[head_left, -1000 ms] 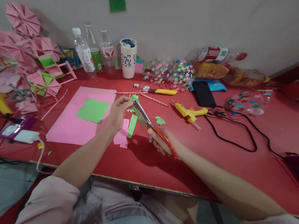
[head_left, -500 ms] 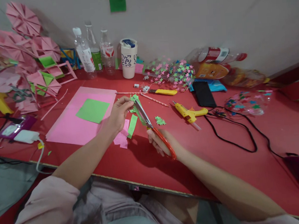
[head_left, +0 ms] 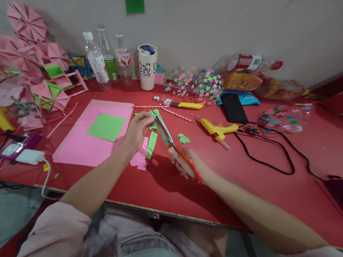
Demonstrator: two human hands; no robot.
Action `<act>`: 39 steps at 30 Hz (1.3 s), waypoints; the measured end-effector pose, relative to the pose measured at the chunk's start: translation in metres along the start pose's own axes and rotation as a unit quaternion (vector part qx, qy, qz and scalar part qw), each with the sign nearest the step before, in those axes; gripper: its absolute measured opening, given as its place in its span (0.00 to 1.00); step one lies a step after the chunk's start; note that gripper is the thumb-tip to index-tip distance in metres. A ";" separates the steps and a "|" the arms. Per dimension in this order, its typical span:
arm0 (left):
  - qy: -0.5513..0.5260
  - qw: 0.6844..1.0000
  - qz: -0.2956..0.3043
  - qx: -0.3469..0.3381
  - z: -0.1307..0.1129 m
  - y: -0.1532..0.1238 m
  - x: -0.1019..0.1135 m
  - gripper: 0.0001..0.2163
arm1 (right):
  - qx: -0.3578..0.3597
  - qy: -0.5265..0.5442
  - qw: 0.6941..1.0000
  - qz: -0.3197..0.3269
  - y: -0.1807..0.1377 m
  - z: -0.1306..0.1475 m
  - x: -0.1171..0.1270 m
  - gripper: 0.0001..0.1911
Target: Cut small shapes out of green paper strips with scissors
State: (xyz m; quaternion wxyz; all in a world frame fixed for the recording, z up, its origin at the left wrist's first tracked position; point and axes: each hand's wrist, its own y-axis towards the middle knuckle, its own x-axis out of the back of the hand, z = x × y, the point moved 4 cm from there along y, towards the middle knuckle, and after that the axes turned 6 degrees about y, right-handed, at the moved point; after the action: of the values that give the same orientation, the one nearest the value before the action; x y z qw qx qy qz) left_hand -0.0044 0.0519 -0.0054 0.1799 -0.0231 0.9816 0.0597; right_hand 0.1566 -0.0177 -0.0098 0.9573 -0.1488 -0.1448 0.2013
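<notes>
My left hand (head_left: 138,132) pinches a small piece of green paper (head_left: 155,112) between thumb and fingers. In my right hand (head_left: 184,164) is a pair of scissors (head_left: 189,163) with red-orange handles, its blades pointing away from me and against the green paper. Whether the blades are fully closed is hard to make out. Just right of the blades lies a small heap of green paper stars (head_left: 183,138). Below my left hand, a green paper strip (head_left: 151,145) and pink paper scraps (head_left: 139,157) rest on the red table (head_left: 165,189).
Pink paper (head_left: 73,141) lies left under a green square (head_left: 107,127). A yellow cutter (head_left: 190,105), a yellow glue gun (head_left: 218,129) and a black phone (head_left: 233,107) lie right. Bottles (head_left: 96,65) and a white tumbler (head_left: 147,68) stand behind; pink paper models (head_left: 29,53) rise at left.
Almost nothing differs. The scissor blades and the green paper have shifted very slightly; both hands keep their places.
</notes>
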 end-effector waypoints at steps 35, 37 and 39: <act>0.509 0.827 0.203 -0.122 0.023 -0.011 -0.024 0.08 | 0.154 0.189 0.912 -0.330 0.041 -0.019 0.082 0.15; 0.574 0.770 0.239 -0.144 0.028 -0.013 -0.035 0.10 | 0.162 0.199 0.906 -0.335 0.045 -0.024 0.083 0.16; 0.621 0.720 0.262 -0.166 0.032 -0.013 -0.047 0.12 | 0.170 0.202 0.908 -0.326 0.046 -0.026 0.079 0.17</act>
State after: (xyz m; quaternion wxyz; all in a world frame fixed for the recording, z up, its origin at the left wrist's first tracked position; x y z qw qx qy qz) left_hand 0.0516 0.0441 -0.0196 -0.5000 0.1734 0.8142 0.2388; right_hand 0.2190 0.0510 -0.0324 0.9891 0.0337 0.0478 -0.1351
